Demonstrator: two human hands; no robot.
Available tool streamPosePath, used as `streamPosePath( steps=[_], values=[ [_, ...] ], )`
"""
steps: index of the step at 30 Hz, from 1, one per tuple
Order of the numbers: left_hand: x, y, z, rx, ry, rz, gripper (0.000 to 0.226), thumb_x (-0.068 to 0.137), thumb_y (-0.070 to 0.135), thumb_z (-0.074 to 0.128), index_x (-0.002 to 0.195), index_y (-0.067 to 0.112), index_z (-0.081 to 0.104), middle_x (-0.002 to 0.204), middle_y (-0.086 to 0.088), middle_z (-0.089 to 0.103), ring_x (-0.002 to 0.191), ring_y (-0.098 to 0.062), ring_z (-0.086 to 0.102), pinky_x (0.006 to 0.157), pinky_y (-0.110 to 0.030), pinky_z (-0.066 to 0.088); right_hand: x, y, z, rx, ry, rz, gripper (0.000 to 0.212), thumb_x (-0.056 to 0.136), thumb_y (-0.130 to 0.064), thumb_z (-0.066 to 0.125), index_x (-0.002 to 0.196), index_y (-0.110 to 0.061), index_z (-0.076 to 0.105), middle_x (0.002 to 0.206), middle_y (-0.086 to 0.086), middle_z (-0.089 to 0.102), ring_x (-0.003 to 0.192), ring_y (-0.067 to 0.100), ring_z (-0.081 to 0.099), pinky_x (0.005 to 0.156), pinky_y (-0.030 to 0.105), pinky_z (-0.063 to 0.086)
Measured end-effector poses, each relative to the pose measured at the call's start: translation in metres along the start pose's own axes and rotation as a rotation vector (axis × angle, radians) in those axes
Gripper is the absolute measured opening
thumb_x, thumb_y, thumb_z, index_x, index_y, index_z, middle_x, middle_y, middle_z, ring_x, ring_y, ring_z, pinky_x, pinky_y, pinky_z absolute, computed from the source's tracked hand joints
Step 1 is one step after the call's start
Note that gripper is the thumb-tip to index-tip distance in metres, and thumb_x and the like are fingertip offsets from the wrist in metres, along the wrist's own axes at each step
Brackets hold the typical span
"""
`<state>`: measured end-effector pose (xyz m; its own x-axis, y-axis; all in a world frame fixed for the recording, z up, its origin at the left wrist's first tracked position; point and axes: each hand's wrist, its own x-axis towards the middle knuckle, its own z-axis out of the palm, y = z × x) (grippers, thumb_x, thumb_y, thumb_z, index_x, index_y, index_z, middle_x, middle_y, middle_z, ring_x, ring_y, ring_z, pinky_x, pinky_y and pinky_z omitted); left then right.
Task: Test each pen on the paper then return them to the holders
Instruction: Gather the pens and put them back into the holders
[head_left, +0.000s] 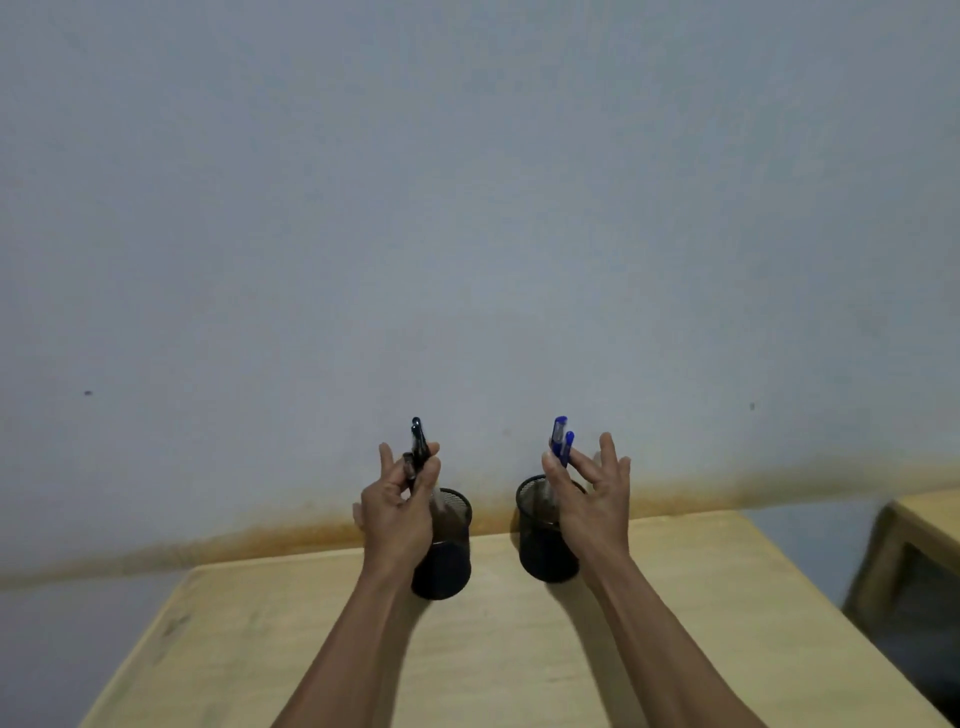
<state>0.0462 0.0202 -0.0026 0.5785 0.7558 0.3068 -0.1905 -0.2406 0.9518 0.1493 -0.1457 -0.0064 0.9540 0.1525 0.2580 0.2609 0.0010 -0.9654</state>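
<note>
Your left hand (397, 512) pinched the black pens (418, 447) and your right hand (589, 499) pinched the blue pens (560, 441) between thumb and fingers, other fingers spread. Each bunch stood upright over its own mesh holder (447, 551), (543, 540) toward twelve o'clock on the table (519, 649), likely so colours stayed sorted. I counted two holders, about two blue pens and two or three black; no paper was in view.

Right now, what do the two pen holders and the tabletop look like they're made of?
Both pen holders, left and right, look like black metal mesh: the wall shows through the weave near their rims. The tabletop looks like pale wood or laminate, matte, with faint grain; I cannot tell which.
</note>
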Motion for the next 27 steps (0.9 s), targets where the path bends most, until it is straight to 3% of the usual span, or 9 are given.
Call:
streamPosePath(
  steps=[2, 4, 6, 9, 12, 15, 17, 21, 27],
  values=[
    [-0.001, -0.009, -0.002, 0.064, -0.016, 0.009, 0.013, 0.083, 0.056, 0.066, 0.094, 0.057, 0.072, 0.111, 0.053, 0.048, 0.145, 0.013, 0.011, 0.119, -0.059, 0.023, 0.000, 0.011, 0.002, -0.041, -0.007, 0.010, 0.034, 0.087, -0.048, 0.072, 0.119, -0.036, 0.072, 0.168, -0.017, 0.014, 0.156, 0.006, -0.009, 0.124, 0.040, 0.008],
    [-0.006, -0.014, -0.002, 0.023, -0.004, 0.009, 0.017, 0.093, 0.033, 0.068, 0.095, 0.049, 0.073, 0.117, 0.040, 0.050, 0.147, 0.008, 0.007, 0.120, -0.050, 0.028, -0.001, 0.020, 0.004, -0.058, -0.021, 0.021, 0.036, 0.088, -0.046, 0.072, 0.122, -0.033, 0.072, 0.168, -0.015, 0.014, 0.156, 0.009, -0.008, 0.123, 0.039, 0.009],
    [-0.008, -0.021, -0.003, 0.035, 0.003, -0.011, 0.023, 0.094, 0.024, 0.067, 0.097, 0.046, 0.072, 0.128, 0.035, 0.046, 0.148, 0.004, 0.005, 0.119, -0.044, 0.031, -0.002, 0.027, 0.004, -0.058, -0.028, 0.032, 0.037, 0.087, -0.046, 0.072, 0.122, -0.032, 0.072, 0.168, -0.015, 0.014, 0.156, 0.008, -0.006, 0.124, 0.040, 0.009],
    [-0.011, -0.034, -0.007, 0.112, 0.022, -0.051, 0.014, 0.089, 0.043, 0.067, 0.097, 0.053, 0.072, 0.137, 0.036, 0.024, 0.146, 0.006, 0.000, 0.118, -0.053, 0.031, -0.004, 0.036, 0.006, -0.053, -0.023, 0.041, 0.031, 0.088, -0.043, 0.073, 0.117, -0.034, 0.072, 0.168, -0.011, 0.015, 0.157, 0.011, 0.000, 0.127, 0.045, 0.012],
    [-0.011, -0.048, -0.010, 0.173, 0.008, -0.074, 0.032, 0.079, 0.063, 0.061, 0.109, 0.057, 0.069, 0.146, 0.031, 0.030, 0.147, 0.007, -0.001, 0.119, -0.055, 0.028, -0.005, 0.042, 0.008, -0.010, -0.022, 0.041, 0.021, 0.085, -0.041, 0.077, 0.101, -0.048, 0.066, 0.168, -0.009, 0.016, 0.157, 0.016, 0.008, 0.125, 0.052, 0.019],
    [-0.013, -0.040, -0.006, 0.090, -0.013, -0.043, 0.027, 0.087, 0.040, 0.069, 0.113, 0.044, 0.066, 0.155, 0.021, 0.034, 0.151, -0.005, 0.007, 0.121, -0.035, 0.016, -0.006, 0.047, 0.008, -0.007, -0.025, 0.034, 0.036, 0.079, -0.041, 0.083, 0.110, -0.046, 0.067, 0.168, -0.008, 0.016, 0.156, 0.018, 0.012, 0.123, 0.053, 0.026],
    [-0.013, -0.038, -0.003, 0.044, -0.010, -0.032, 0.033, 0.086, 0.027, 0.075, 0.113, 0.043, 0.063, 0.154, 0.018, 0.036, 0.152, -0.008, 0.013, 0.121, -0.033, 0.017, -0.007, 0.048, 0.007, 0.005, -0.037, 0.032, 0.052, 0.074, -0.044, 0.087, 0.121, -0.045, 0.066, 0.168, -0.009, 0.015, 0.155, 0.018, 0.014, 0.121, 0.053, 0.031],
    [-0.013, -0.042, -0.007, 0.000, -0.025, -0.021, 0.047, 0.072, 0.035, 0.088, 0.109, 0.054, 0.067, 0.156, 0.017, 0.038, 0.149, -0.007, 0.024, 0.119, -0.047, 0.031, -0.009, 0.046, 0.005, 0.004, -0.056, -0.002, 0.079, 0.065, -0.046, 0.092, 0.136, -0.044, 0.056, 0.167, -0.010, 0.015, 0.153, 0.017, 0.019, 0.118, 0.052, 0.036],
    [-0.016, -0.032, -0.008, -0.072, -0.027, -0.015, 0.078, 0.042, 0.056, 0.095, 0.115, 0.051, 0.066, 0.155, 0.019, 0.037, 0.145, -0.004, 0.033, 0.117, -0.045, 0.037, -0.014, 0.036, 0.001, 0.015, -0.052, -0.003, 0.097, 0.064, -0.041, 0.094, 0.147, -0.040, 0.043, 0.168, -0.010, 0.014, 0.153, 0.013, 0.018, 0.122, 0.044, 0.030]
  ],
)
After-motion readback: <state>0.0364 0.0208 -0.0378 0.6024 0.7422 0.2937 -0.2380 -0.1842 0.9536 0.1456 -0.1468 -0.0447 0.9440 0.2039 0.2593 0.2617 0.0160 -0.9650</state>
